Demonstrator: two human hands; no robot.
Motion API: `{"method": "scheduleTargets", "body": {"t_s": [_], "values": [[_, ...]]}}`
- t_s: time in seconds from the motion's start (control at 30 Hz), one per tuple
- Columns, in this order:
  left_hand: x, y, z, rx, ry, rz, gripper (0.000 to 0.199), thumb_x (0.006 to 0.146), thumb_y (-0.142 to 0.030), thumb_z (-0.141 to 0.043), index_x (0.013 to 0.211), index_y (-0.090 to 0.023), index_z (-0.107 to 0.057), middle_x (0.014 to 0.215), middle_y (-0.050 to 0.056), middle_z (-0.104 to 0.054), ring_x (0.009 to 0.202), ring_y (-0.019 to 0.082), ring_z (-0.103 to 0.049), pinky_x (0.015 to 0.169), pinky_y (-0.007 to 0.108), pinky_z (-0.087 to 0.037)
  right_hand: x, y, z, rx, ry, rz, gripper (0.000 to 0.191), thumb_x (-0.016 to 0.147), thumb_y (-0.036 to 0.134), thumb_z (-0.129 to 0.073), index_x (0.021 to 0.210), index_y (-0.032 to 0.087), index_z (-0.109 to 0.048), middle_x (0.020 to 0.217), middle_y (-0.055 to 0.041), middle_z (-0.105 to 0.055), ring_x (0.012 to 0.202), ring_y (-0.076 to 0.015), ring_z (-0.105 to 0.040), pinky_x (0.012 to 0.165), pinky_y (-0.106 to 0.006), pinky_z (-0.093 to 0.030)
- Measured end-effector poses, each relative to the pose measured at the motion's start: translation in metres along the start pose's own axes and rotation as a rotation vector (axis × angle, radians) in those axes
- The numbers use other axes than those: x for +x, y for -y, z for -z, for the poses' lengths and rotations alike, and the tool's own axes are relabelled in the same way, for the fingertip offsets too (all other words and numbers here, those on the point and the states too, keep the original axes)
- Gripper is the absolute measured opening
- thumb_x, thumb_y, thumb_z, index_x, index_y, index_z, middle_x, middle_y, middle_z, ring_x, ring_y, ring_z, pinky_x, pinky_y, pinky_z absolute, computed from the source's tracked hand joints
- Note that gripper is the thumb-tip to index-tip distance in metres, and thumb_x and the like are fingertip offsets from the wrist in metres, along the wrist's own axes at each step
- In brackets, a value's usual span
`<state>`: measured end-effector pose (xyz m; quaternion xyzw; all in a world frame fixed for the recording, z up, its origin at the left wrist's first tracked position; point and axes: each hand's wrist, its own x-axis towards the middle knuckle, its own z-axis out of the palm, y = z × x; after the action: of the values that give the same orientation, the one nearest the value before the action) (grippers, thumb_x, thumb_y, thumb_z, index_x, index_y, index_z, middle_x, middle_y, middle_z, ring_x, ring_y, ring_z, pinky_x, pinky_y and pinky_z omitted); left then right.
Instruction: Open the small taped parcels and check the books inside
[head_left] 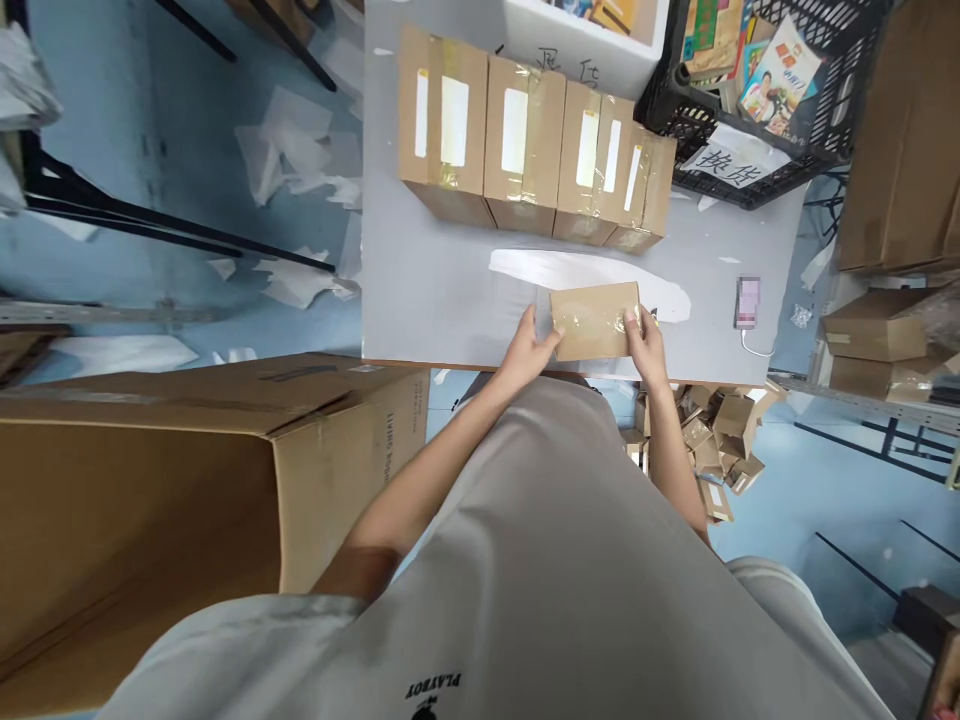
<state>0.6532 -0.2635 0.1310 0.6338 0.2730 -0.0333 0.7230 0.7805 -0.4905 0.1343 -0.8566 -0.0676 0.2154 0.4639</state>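
Observation:
A small cardboard box (595, 322) with clear tape on it is held over the front edge of the grey table. My left hand (529, 350) grips its left end, thumb on the near face. At the opposite end my right hand (646, 345) has hold of it, its thumb pressed on the taped surface. Behind the box lies a white sheet (525, 264) on the tabletop. Farther back stands a row of several taped cardboard boxes (472, 110) with white labels.
At the back are a white bin (585, 40) and a black crate (825, 120) with books. A phone (747, 303) on a cable lies at the right. A big open carton (352, 480) stands at left; small boxes (735, 425) are heaped on the floor at right.

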Motion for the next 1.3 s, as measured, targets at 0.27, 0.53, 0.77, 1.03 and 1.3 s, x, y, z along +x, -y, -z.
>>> {"method": "scheduleTargets", "body": {"t_s": [0.27, 0.53, 0.77, 1.03, 1.3], "values": [[-0.003, 0.011, 0.059, -0.168, 0.007, 0.029, 0.066, 0.087, -0.059, -0.087, 0.139, -0.021, -0.075, 0.154, 0.015, -0.078, 0.148, 0.037, -0.071, 0.131, 0.056, -0.054, -0.022, 0.053, -0.052, 0.129, -0.032, -0.041, 0.095, 0.103, 0.094, -0.053, 0.168, 0.025, -0.065, 0.173, -0.0098, -0.064, 0.167, -0.034, -0.052, 0.145, -0.053, -0.034], [-0.012, -0.003, 0.137, 0.088, -0.124, -0.005, 0.057, 0.099, -0.05, -0.078, 0.147, -0.02, -0.072, 0.155, 0.015, -0.076, 0.14, 0.036, -0.075, 0.119, 0.054, -0.065, -0.014, 0.072, -0.129, 0.292, 0.191, -0.102, 0.1, 0.097, 0.102, -0.05, 0.16, 0.027, -0.071, 0.162, -0.0071, -0.074, 0.158, -0.0335, -0.063, 0.137, -0.048, -0.048], [-0.004, 0.01, 0.15, 0.098, -0.092, 0.005, 0.061, 0.101, -0.048, -0.078, 0.154, -0.02, -0.067, 0.16, 0.018, -0.072, 0.143, 0.037, -0.073, 0.121, 0.055, -0.063, -0.005, 0.061, -0.134, 0.209, 0.224, -0.055, 0.098, 0.094, 0.105, -0.052, 0.146, 0.026, -0.079, 0.156, -0.0088, -0.078, 0.152, -0.0347, -0.066, 0.136, -0.049, -0.047], [-0.019, -0.005, 0.094, 0.167, 0.253, -0.225, 0.079, 0.105, -0.044, -0.068, 0.178, -0.023, -0.044, 0.187, 0.019, -0.039, 0.169, 0.035, -0.048, 0.128, 0.05, -0.058, 0.004, 0.013, -0.072, 0.185, -0.008, -0.154, 0.097, 0.087, 0.106, -0.06, 0.123, 0.02, -0.086, 0.133, -0.0141, -0.086, 0.139, -0.0371, -0.073, 0.127, -0.056, -0.054], [0.016, 0.041, 0.105, 0.168, 0.289, -0.131, 0.072, 0.1, -0.043, -0.076, 0.165, -0.022, -0.057, 0.183, 0.02, -0.046, 0.17, 0.037, -0.047, 0.134, 0.055, -0.048, 0.02, -0.002, -0.046, 0.027, -0.319, -0.14, 0.09, 0.081, 0.088, -0.082, 0.128, 0.012, -0.082, 0.141, -0.0266, -0.081, 0.139, -0.0391, -0.072, 0.131, -0.058, -0.05]]}}
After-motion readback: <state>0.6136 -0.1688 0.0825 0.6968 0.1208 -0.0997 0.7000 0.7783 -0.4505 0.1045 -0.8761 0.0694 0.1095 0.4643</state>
